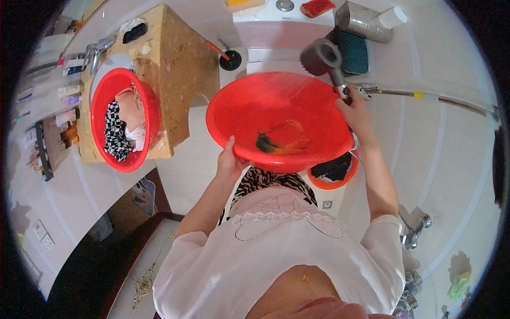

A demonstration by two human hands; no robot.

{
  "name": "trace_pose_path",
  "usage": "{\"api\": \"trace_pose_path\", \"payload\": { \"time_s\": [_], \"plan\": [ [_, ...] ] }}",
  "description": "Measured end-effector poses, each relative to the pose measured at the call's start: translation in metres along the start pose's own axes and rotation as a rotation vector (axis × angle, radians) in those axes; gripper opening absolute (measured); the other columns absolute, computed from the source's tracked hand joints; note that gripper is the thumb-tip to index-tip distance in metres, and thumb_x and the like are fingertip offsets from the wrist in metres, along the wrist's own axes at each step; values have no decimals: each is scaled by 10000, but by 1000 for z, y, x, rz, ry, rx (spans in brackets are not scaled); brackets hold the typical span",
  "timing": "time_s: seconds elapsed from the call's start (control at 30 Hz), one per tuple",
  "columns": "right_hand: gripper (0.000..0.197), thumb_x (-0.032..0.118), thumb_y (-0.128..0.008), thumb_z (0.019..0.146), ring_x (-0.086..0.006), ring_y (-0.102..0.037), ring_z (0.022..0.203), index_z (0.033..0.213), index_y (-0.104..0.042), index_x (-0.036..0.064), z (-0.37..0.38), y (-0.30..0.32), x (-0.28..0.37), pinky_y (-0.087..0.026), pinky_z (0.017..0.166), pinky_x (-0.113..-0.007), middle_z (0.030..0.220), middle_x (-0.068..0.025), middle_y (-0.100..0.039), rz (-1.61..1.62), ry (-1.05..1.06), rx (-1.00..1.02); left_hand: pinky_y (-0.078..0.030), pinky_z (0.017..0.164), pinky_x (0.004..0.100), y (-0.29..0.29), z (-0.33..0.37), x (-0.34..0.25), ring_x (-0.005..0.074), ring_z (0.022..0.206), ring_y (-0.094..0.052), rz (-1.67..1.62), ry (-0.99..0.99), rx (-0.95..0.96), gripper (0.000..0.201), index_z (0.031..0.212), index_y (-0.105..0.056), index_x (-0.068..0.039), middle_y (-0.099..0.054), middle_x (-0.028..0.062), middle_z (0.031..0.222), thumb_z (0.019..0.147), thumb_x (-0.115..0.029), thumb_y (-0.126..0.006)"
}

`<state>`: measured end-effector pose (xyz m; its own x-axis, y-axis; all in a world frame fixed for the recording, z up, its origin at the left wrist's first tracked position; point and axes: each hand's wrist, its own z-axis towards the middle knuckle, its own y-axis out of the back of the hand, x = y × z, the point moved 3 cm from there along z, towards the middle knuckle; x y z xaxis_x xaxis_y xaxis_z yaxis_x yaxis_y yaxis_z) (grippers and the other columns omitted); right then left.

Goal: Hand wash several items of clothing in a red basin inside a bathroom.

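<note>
My left hand (pixel 229 164) grips the near left rim of a large red basin (pixel 239 119), thumb over the edge and fingers underneath. At the basin's right side, my right hand (pixel 355 109) is closed round the handle of a grey handheld shower head (pixel 321 57), which sits above the far right rim. A faint mist of spray shows over the far part of the basin. Inside, toward the near side, lies a small dark green and orange-yellow thing (pixel 279 144) whose kind I cannot make out.
A smaller red basin of clothes (pixel 155 103) sits in the sink on the tan stone counter (pixel 178 58). An orange-red tub (pixel 325 185) holding dark cloth stands below the large basin. Beyond are a white toilet (pixel 260 26) and a plunger (pixel 230 60). A metal hose (pixel 393 92) runs along the right wall.
</note>
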<state>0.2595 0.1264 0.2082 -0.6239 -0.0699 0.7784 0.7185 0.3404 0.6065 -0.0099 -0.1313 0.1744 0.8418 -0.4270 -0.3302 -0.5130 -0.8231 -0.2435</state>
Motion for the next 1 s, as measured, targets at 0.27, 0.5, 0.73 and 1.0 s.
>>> {"api": "trace_pose_path", "payload": {
  "time_s": [0.27, 0.5, 0.73, 1.0],
  "plan": [
    [367, 161, -655, 769, -257, -607, 798, 1101, -580, 26, -10, -24, 44, -468, 746, -364, 858, -162, -618, 102, -14, 416, -553, 760, 433, 6, 6, -2, 255, 908, -664, -21, 30, 14, 483, 1239, -505, -85, -647, 112, 1131, 960, -478, -470],
    [349, 146, -631, 766, -367, -629, 885, 1093, -587, 33, -36, 45, 41, -473, 760, -437, 930, -205, -643, -300, -121, 629, -527, 841, 430, 9, 2, 0, 250, 1041, -618, -10, 44, -5, 533, 1351, -429, -122, -604, 87, 1235, 959, -481, -468],
    [387, 137, -634, 810, -422, -609, 874, 1182, -540, 85, -45, 70, 6, -480, 757, -456, 918, -219, -640, -565, -169, 239, -555, 828, 463, 11, 8, 6, 290, 1092, -616, 57, 12, 92, 591, 1382, -377, -68, -549, 141, 1315, 963, -478, -454],
    [428, 154, -660, 826, -278, -623, 899, 1204, -516, 16, -25, -10, 47, -474, 787, -376, 959, -178, -633, 111, -44, 107, -519, 894, 492, 13, 5, 3, 292, 1145, -581, 70, -2, 63, 598, 1381, -385, -65, -555, 129, 1311, 956, -476, -473]
  ]
}}
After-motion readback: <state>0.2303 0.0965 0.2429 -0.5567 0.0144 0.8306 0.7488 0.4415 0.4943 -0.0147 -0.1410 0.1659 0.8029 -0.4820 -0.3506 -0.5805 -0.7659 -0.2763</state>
